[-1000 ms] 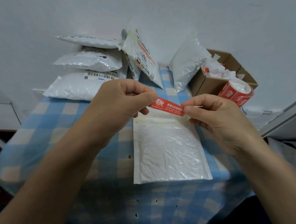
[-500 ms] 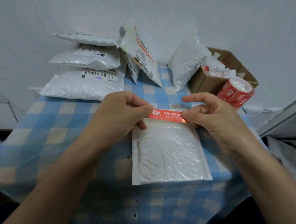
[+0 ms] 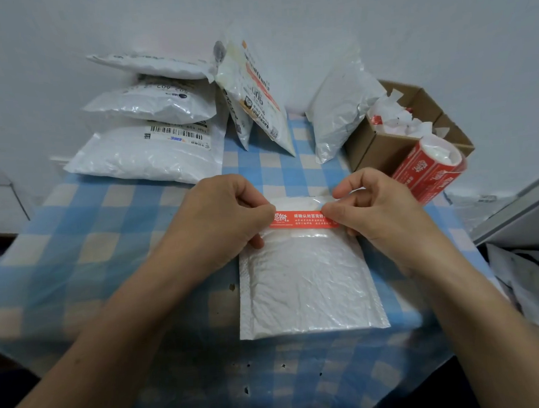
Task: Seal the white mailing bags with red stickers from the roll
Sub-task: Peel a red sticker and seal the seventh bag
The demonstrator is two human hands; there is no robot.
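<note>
A white bubble mailing bag (image 3: pixel 307 283) lies flat on the blue checked tablecloth in front of me. A red sticker (image 3: pixel 299 218) with white print stretches across the bag's top flap. My left hand (image 3: pixel 219 222) pinches the sticker's left end and my right hand (image 3: pixel 376 213) pinches its right end, both low over the bag. The sticker sits level at the flap edge. The red sticker roll (image 3: pixel 430 170) leans against a cardboard box at the right.
Several filled white mailing bags (image 3: pixel 145 154) are stacked at the back left, more lean on the wall (image 3: pixel 255 100) (image 3: pixel 341 111). A cardboard box (image 3: pixel 381 146) holds scraps of backing paper. The table (image 3: pixel 90 233) drops off at left, right and front.
Both hands brought the sticker down from mid-air onto the bag's top flap and levelled it. The view tilted slightly downward.
</note>
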